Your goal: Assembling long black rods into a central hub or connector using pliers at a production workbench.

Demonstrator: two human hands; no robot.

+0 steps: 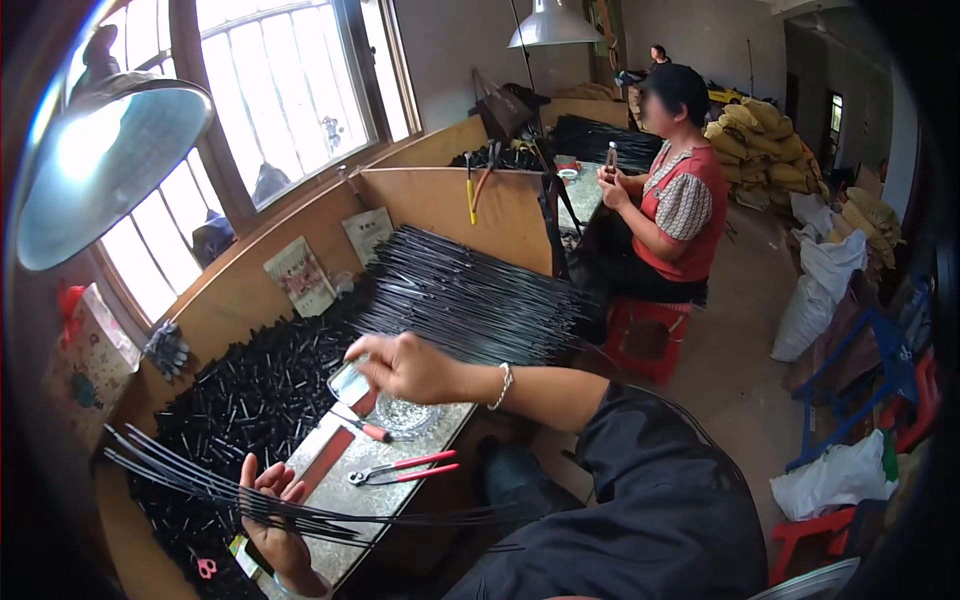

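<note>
My left hand, at the lower left, holds a bundle of thin black cables lying across its palm. Its fingers are partly curled and point up. My right hand is closed, with bent fingertips slightly blurred above a small pale box; whatever they pinch is hidden. Below that hand sits a clear round dish of small shiny pieces. A tool with an orange handle lies beside the dish. Nearer to me, red-handled pliers rest on the speckled worktop.
Short black parts heap along the left, with long black cables piled behind. A wooden partition bounds the bench. A lamp hangs at upper left. A co-worker sits beyond on a red stool. Pink-handled scissors lie at the front.
</note>
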